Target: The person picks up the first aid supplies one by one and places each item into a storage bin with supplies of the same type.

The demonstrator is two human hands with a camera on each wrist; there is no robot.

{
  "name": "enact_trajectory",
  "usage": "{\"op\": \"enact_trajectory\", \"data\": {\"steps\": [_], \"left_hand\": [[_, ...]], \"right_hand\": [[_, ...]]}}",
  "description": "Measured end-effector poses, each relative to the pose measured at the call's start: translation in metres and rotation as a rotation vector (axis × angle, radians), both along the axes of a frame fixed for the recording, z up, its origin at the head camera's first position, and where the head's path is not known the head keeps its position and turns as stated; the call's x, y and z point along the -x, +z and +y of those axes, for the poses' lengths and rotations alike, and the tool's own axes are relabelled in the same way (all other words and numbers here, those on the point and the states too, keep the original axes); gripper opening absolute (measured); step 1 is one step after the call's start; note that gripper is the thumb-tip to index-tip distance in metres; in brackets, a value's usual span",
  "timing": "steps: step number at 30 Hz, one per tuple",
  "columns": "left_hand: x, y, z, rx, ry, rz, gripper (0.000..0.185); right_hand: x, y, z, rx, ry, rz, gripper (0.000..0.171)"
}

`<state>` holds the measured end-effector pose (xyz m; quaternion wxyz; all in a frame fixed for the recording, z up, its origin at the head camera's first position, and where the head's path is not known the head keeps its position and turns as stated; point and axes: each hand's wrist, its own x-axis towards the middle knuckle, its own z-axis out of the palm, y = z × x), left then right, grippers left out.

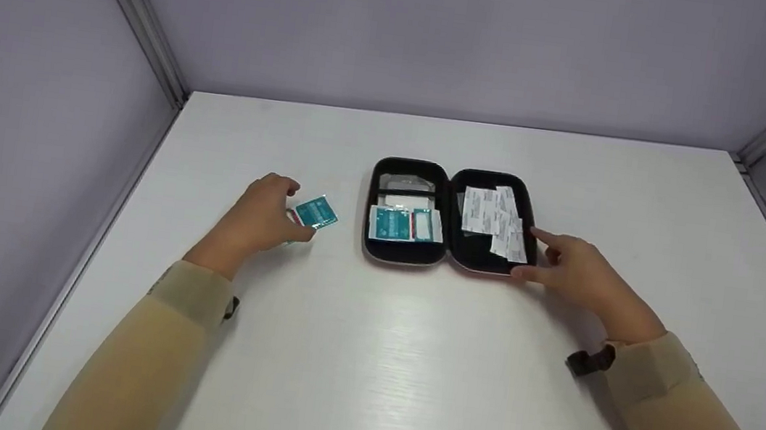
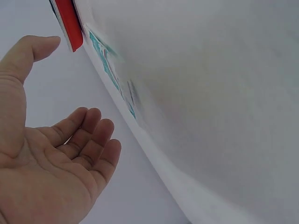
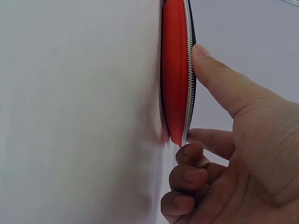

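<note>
A red zippered first-aid case [image 1: 447, 248] lies unfolded on the table, its inside black. Teal-and-white sachets [image 1: 393, 223] sit in its left half, and white paper packets [image 1: 508, 238] lie loose in the right half. My right hand [image 1: 577, 272] holds the right half at its near corner, thumb and forefinger on the zippered rim [image 3: 189, 74], other fingers curled below. Left of the case, a few teal sachets [image 1: 316, 213] lie on the table. My left hand [image 2: 56, 158] is beside these, thumb and fingers spread apart, with nothing gripped in the left wrist view.
The white table [image 1: 365, 359] meets a pale back wall [image 1: 434, 39], with side panels at left and right. An elastic strap [image 1: 406, 192] crosses the case's left half over clear-wrapped items. Dark wrist straps [image 1: 590, 361] show at both cuffs.
</note>
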<state>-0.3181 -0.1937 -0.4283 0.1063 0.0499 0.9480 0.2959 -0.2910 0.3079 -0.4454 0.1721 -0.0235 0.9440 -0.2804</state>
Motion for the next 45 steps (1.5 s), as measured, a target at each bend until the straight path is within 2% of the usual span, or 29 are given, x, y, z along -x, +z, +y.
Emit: {"op": "enact_trajectory", "data": {"steps": [10,19,26,33,45], "left_hand": [[-0.007,-0.004,-0.003,0.035,0.007,-0.048,0.088],[-0.008,-0.005,-0.002,0.043,0.004,-0.080,0.092],[-0.007,-0.008,-0.005,0.066,0.024,-0.052,0.089],[-0.007,-0.010,-0.006,0.078,0.059,-0.071,0.086],[-0.012,-0.005,-0.006,0.070,0.079,-0.066,0.078]], "right_hand": [[-0.001,0.002,-0.001,0.011,0.009,0.007,0.107],[-0.001,0.000,0.001,0.008,0.013,0.018,0.105],[-0.001,0.000,0.001,0.015,0.009,0.010,0.106],[-0.002,0.000,0.001,0.014,0.003,-0.004,0.107],[0.001,-0.003,0.002,0.006,0.025,0.020,0.109]]}}
